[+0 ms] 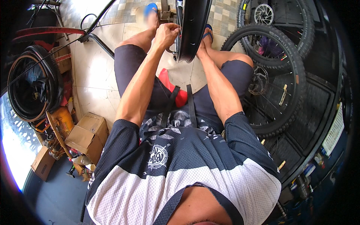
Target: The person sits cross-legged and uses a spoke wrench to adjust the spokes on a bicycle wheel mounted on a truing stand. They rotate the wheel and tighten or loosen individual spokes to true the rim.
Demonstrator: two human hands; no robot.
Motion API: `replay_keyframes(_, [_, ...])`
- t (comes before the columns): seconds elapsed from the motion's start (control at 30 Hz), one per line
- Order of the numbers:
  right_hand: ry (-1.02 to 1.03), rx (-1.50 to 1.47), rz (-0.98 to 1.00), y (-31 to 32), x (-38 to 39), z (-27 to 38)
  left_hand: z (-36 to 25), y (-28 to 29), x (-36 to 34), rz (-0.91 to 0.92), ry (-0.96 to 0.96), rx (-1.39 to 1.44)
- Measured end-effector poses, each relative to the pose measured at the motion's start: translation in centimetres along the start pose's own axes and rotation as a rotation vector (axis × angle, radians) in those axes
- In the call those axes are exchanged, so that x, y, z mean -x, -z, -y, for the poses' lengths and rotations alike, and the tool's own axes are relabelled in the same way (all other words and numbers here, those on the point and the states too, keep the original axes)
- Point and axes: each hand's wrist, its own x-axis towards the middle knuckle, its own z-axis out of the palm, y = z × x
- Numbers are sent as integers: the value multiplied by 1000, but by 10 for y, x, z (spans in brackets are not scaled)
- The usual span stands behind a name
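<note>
A black wheel rim (195, 22) stands upright in a metal stand (167, 15) between my legs, seen edge-on with thin spokes along its left side. My left hand (165, 35) is raised at the rim's left, its fingers pinched at the spokes; what exactly they grip is too small to make out. My right hand (200, 50) is against the rim's right side, with its fingers hidden behind it. A red piece of material (168, 84) shows between my thighs, beside two dark straps.
Two tyred wheels with disc rotors (263, 15) lie at right on black mats (311, 97), near a white perforated tray (333, 131). At left are stacked tyres (17, 78), cardboard boxes (84, 131), bike frame parts (48, 32) and a bent black tube (103, 47).
</note>
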Motion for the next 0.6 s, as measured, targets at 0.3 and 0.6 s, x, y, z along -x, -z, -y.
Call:
replay_keyframes(0.3, [-43,561,-163,20,-4,2,12,-9,-6,8,88,102])
replay_keyframes(0.6, [17,486,-188,62,19,40,57,-23,-22,99,-97,18])
